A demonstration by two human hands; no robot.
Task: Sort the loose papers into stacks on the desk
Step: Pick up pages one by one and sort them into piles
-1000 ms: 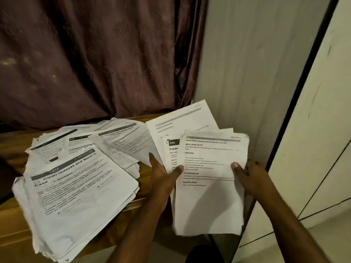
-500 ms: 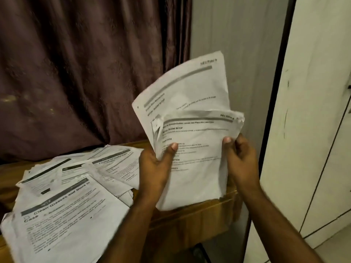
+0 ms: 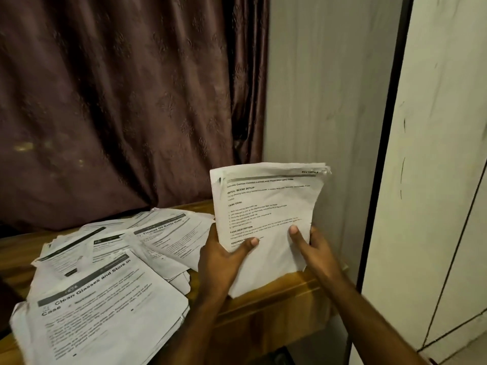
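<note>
The left hand [image 3: 224, 259] and right hand [image 3: 315, 248] both grip a bunch of papers [image 3: 266, 219] standing upright on the table [image 3: 276, 301], so tapping the bottom edge gently should line the sheets up evenly.

A bundle of sheets [image 3: 266, 219] is held upright over the right end of the desk [image 3: 276, 299], its lower edge set on the desk top. It is gripped at its left edge by the left hand [image 3: 224, 262] and at its right edge by the right hand [image 3: 313, 246]. Loose papers [image 3: 105, 285] are spread overlapping across the desk to the left. A curtain [image 3: 118, 101] hangs behind the desk, a wall [image 3: 329, 101] is behind the bundle, and a cabinet door [image 3: 442, 154] stands at the right.
</note>
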